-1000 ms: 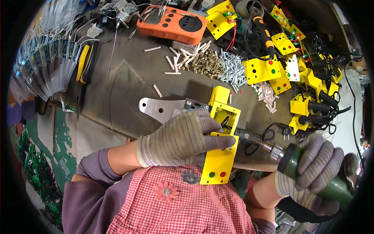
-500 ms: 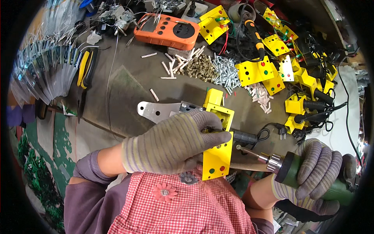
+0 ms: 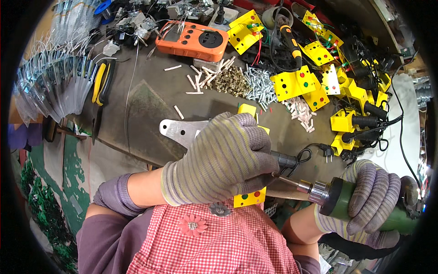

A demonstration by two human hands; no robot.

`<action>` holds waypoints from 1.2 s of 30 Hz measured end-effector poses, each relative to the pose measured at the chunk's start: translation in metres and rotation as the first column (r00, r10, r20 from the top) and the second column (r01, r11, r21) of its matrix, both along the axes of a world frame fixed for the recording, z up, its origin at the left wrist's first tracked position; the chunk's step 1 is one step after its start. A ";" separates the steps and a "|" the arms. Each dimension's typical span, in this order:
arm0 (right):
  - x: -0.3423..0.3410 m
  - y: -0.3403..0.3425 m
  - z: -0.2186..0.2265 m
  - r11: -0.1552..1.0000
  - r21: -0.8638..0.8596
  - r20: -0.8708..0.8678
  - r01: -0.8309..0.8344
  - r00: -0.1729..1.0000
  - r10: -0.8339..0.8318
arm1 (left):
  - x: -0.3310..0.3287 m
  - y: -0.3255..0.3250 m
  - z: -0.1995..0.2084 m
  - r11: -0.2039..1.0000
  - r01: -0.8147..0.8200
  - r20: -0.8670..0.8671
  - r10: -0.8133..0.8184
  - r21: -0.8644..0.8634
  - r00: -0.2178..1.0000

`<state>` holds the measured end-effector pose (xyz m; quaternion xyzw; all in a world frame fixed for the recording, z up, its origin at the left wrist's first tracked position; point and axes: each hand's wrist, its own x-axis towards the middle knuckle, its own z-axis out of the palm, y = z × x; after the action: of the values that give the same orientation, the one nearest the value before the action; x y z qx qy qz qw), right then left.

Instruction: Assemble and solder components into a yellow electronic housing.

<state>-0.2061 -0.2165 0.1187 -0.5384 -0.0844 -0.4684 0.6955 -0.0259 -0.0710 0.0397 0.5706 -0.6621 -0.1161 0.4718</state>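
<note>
The left hand (image 3: 223, 160) is wrapped tight around a yellow metal bracket (image 3: 250, 197), holding it at the near edge of the tabletop (image 3: 150, 109). The right hand (image 3: 372, 201) grips a green power screwdriver (image 3: 360, 205), its bit touching the bracket's side. This looks like the screw-driving step. Next, the bit likely needs to stay straight while the bracket is kept steady.

Knitted cloth glove on the left hand (image 3: 226, 162) — glossy yellow bracket (image 3: 250, 198), bare matt metal plate (image 3: 180, 130).
</note>
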 end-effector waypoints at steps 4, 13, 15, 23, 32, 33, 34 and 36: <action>0.007 0.015 0.005 0.993 0.083 -0.027 0.090 0.996 -0.088 | -0.002 0.003 0.007 0.998 -0.057 0.116 0.056 0.001 0.992; 0.008 0.009 -0.007 0.997 -0.036 0.118 0.072 0.991 -0.067 | -0.005 0.008 0.001 0.995 -0.090 0.118 0.086 0.031 0.989; 0.008 0.007 -0.006 0.992 -0.129 0.005 -0.011 1.000 0.012 | -0.007 0.017 -0.001 0.984 -0.149 0.079 0.142 0.097 0.987; 0.016 0.024 -0.011 0.977 -0.190 -0.109 0.095 0.987 -0.117 | -0.037 0.033 -0.011 0.929 -0.233 0.254 0.160 0.289 0.954; 0.003 0.007 -0.014 0.944 -0.324 -0.167 -0.059 0.986 0.005 | -0.032 0.033 -0.021 0.959 -0.145 0.192 0.099 0.245 0.976; 0.002 0.009 -0.011 0.948 -0.317 -0.189 -0.042 0.982 -0.020 | -0.030 0.032 -0.021 0.960 -0.139 0.190 0.093 0.245 0.977; 0.000 0.011 -0.010 0.950 -0.311 -0.211 -0.024 0.976 -0.044 | -0.024 0.031 -0.021 0.967 -0.089 0.173 0.048 0.239 0.984; -0.001 0.010 -0.010 0.948 -0.314 -0.215 -0.044 0.976 -0.026 | -0.015 0.029 -0.021 0.973 -0.033 0.155 -0.003 0.230 0.988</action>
<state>-0.2075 -0.2063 0.1088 -0.6903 -0.0847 -0.3841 0.6073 -0.0404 -0.0424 0.0184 0.6341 -0.6740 -0.1446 0.3503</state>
